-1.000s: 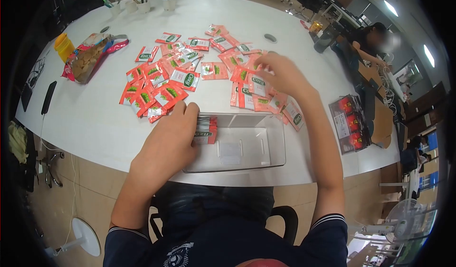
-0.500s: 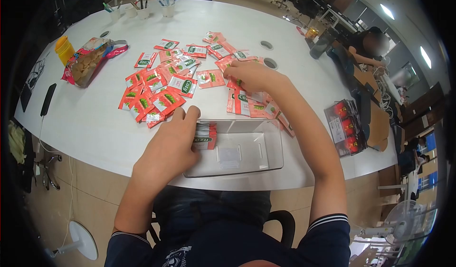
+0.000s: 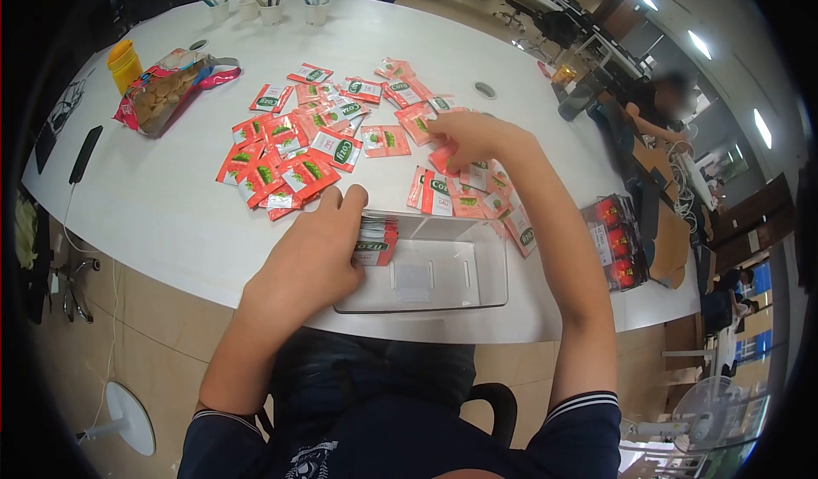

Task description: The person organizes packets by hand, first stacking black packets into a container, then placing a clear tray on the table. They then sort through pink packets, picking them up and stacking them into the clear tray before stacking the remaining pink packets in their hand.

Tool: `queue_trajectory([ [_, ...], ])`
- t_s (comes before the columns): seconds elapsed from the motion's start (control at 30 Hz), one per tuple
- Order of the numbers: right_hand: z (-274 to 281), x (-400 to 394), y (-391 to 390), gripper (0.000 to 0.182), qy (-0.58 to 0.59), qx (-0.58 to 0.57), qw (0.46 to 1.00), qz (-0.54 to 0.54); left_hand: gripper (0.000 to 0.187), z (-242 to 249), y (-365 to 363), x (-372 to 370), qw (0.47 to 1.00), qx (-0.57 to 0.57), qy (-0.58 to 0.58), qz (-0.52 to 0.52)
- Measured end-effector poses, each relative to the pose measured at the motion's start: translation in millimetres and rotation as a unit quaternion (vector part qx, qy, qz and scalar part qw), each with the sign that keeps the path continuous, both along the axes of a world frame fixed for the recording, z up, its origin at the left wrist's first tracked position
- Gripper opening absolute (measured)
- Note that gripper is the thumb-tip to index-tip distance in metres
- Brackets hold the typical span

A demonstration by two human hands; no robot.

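Observation:
My left hand (image 3: 305, 245) is curled over the left end of a clear plastic box (image 3: 490, 287), beside an upright stack of sachets (image 3: 377, 242) standing inside it. The hand hides that end of the box. Over the right part of the pile my right hand (image 3: 477, 141) bends its fingers down onto a red sachet (image 3: 441, 158), which looks pinched at its edge. More red and white sachets (image 3: 336, 148) printed "Cozy" lie scattered and overlapping beyond the box. Several others (image 3: 436, 192) lie behind the box, under my right wrist.
An opened snack bag (image 3: 162, 108) and a yellow bottle (image 3: 124, 66) stand at the left, near a black phone (image 3: 85, 155) on a cable. Pen cups (image 3: 316, 12) line the far edge. At the right are a pack of red items (image 3: 615, 242), cardboard (image 3: 669, 240) and another person.
The view has shifted slightly. My right hand has moved a little to the right and its fingers have drawn in around a red sachet. My left hand stays on the box.

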State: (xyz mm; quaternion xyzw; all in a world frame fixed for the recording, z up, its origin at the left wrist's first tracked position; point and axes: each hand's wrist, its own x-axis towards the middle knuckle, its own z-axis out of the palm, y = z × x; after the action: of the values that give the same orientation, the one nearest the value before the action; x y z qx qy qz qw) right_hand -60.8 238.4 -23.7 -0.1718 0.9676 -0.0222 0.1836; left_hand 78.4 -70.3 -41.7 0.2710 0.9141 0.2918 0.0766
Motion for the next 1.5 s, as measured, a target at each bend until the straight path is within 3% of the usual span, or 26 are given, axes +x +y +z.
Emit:
queue_trajectory([
  [0.1, 19, 5, 16, 0.033, -0.045, -0.158, 0.981, -0.104, 0.060, 2, -1, 1, 1.000, -0.003, -0.010, 0.005],
  [0.2, 43, 50, 4, 0.023, 0.170, -0.237, 0.956, 0.013, 0.059, 2, -3, 2, 1.000, 0.010, -0.017, 0.003],
  [0.27, 47, 95, -26, 0.019, 0.321, -0.299, 0.893, 0.098, 0.059, -1, -5, 2, 0.999, 0.027, -0.021, 0.005],
  [0.33, 25, 132, -54, 0.020, 0.417, -0.280, 0.831, 0.237, 0.058, -4, -6, 2, 0.999, 0.039, -0.028, 0.010],
  [0.4, 1, 174, -76, 0.028, 0.439, -0.176, 0.838, 0.273, 0.058, -8, -7, 3, 0.998, 0.054, -0.023, 0.025],
  [0.5, -6, 192, -97, 0.038, 0.266, -0.091, 0.926, 0.253, 0.057, -12, -7, 3, 0.997, 0.075, -0.007, 0.032],
  [0.57, -12, 181, -95, 0.033, 0.191, -0.148, 0.940, 0.243, 0.057, -12, -8, 3, 0.996, 0.084, -0.002, 0.027],
  [0.63, -15, 165, -90, 0.022, 0.103, -0.211, 0.938, 0.254, 0.058, -13, -9, 4, 0.996, 0.081, -0.002, 0.024],
  [0.73, -24, 156, -92, 0.018, 0.064, -0.197, 0.935, 0.287, 0.059, -8, -10, 5, 0.996, 0.088, -0.015, 0.011],
  [0.93, -26, 162, -97, 0.037, -0.029, -0.358, 0.921, 0.148, 0.058, -3, -16, 6, 0.997, 0.077, -0.017, -0.022],
  [1.03, -25, 166, -100, 0.038, -0.012, -0.433, 0.888, 0.155, 0.052, -2, -8, 6, 0.999, 0.042, -0.017, -0.009],
  [1.13, -13, 167, -91, 0.038, -0.011, -0.422, 0.894, 0.150, 0.046, -5, -4, 6, 1.000, 0.018, 0.005, 0.001],
  [1.23, 9, 170, -71, 0.035, -0.026, -0.429, 0.900, 0.073, 0.046, -5, -3, 6, 1.000, 0.012, 0.023, 0.006],
  [1.33, 32, 145, -46, 0.024, 0.077, -0.320, 0.944, -0.024, 0.047, -4, -2, 7, 0.999, 0.006, 0.030, 0.008],
  [1.4, 33, 120, -37, 0.028, 0.123, -0.232, 0.965, -0.019, 0.049, -4, 0, 7, 0.999, -0.003, 0.040, 0.006],
  [1.5, -17, 82, -5, 0.045, 0.171, -0.181, 0.960, 0.125, 0.050, -4, 3, 6, 0.999, -0.017, 0.049, 0.006],
])
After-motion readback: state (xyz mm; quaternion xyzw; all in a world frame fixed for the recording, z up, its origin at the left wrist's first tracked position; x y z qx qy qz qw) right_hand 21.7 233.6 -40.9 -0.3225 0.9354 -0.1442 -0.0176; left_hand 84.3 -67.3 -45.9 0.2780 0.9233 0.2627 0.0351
